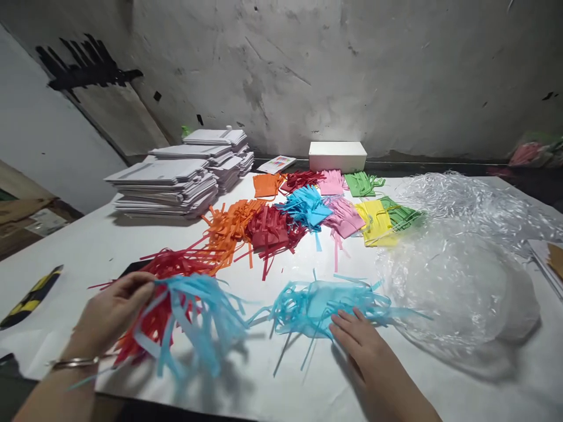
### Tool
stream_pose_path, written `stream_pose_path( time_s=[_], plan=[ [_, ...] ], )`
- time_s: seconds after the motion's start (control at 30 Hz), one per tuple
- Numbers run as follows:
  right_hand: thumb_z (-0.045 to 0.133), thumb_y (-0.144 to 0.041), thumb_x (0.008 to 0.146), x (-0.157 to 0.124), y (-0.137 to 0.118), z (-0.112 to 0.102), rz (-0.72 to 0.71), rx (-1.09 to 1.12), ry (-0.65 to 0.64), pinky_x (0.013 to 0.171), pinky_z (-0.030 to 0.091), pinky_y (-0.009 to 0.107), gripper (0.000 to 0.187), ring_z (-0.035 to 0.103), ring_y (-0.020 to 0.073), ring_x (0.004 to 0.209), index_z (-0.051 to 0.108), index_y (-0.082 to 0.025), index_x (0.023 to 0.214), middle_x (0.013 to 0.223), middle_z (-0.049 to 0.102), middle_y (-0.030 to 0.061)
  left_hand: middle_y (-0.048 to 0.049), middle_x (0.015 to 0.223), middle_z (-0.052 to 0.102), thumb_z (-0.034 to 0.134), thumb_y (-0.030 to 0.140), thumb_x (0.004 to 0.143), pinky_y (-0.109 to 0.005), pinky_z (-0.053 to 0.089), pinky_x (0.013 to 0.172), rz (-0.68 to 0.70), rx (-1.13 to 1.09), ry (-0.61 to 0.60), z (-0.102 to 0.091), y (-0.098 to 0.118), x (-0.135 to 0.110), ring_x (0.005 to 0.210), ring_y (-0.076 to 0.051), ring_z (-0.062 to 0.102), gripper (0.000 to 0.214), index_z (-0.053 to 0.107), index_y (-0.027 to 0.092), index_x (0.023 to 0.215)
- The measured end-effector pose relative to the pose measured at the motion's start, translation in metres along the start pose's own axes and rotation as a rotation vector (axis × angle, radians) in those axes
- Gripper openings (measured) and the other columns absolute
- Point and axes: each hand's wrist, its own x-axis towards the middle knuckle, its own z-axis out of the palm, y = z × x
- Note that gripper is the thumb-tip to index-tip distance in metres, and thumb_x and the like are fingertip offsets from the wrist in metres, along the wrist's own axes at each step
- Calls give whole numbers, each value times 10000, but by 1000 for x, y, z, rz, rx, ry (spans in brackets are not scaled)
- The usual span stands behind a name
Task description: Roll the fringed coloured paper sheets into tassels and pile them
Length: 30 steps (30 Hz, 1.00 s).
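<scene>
My left hand (113, 310), with a bracelet at the wrist, pinches a bunch of light blue tissue-paper fringe (197, 310) whose strips hang loose and blur at their ends. Under and behind that bunch lies red fringe (162, 264). My right hand (363, 343) rests with fingers stretched out on the near edge of a blue fringe pile (316, 302) flat on the white table (281, 381). Farther back lie fringed bundles: orange (235, 225), dark red (270, 228), blue (308, 208), pink (345, 217), yellow (376, 223) and green (363, 183).
Stacks of white flat packets (165, 181) stand at the back left. A white box (337, 157) sits against the wall beside a printed card (276, 164). Clear plastic bags (457, 293) and shiny clear strands (475, 202) cover the right side. A yellow-and-black object (33, 298) lies far left.
</scene>
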Motion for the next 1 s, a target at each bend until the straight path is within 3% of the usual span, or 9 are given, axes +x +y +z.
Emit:
stream_pose_path(
  time_s=[0.03,0.1,0.2,0.3,0.4,0.53,0.67,0.87,1.0],
  plan=[
    [360,21,820,2,3,6,-14,-43,-23,1038,460,488,602,556,254,1241,516,-176,1367,1331,615,94,16,635,703,496,753,718,-311,552,585,-44,23,-43,-4,-13,12,605,-187,676,636,669,145,790],
    [378,20,822,2,7,18,45,-134,-21,955,470,491,568,602,271,1112,549,-178,1326,1213,657,108,-72,823,731,534,673,775,-476,570,750,-10,140,133,-6,-18,19,872,-317,695,547,665,152,876],
    [428,-37,882,-4,9,28,126,-195,4,842,442,446,373,588,238,860,636,-190,1150,913,650,72,-144,1178,654,537,383,909,-585,449,1003,257,154,344,17,25,-16,1176,-389,569,296,626,181,1106],
    [418,-28,887,-7,6,27,146,-109,12,823,405,406,320,534,209,804,647,-196,1036,834,595,45,-65,1109,683,569,177,892,-414,530,929,701,-87,115,68,99,-80,1031,-254,656,338,565,225,1227],
    [437,-51,893,-11,3,18,135,-15,9,852,398,393,333,543,202,831,619,-204,1126,875,607,38,-39,1363,598,594,141,851,-485,417,1068,1074,-100,-424,120,155,-127,1231,-290,554,484,536,304,1303],
    [444,-130,911,-39,13,9,234,-175,97,825,429,403,325,596,216,838,610,-218,1176,897,633,51,-70,1302,622,626,172,880,-402,508,829,1086,48,-565,161,168,-134,998,-261,622,360,581,264,1225],
    [509,-279,940,-65,12,1,505,-466,359,761,484,447,282,628,293,904,618,-172,1177,1016,646,147,-47,1072,674,519,112,939,-321,466,689,1061,15,-568,168,156,-134,824,-203,599,209,631,238,1063],
    [381,-65,922,-23,-26,9,-132,-285,172,909,518,299,413,639,185,1067,596,-176,1257,1093,720,72,-33,1098,668,516,132,941,-332,442,704,1029,-97,-614,154,159,-151,864,-209,587,160,612,221,1034],
    [325,-64,943,-15,-16,23,-21,-265,202,802,529,349,375,675,215,880,670,-132,1073,976,747,82,4,1096,687,523,78,900,-365,435,744,1005,-78,-643,143,139,-138,866,-208,590,205,616,244,978]
  ],
)
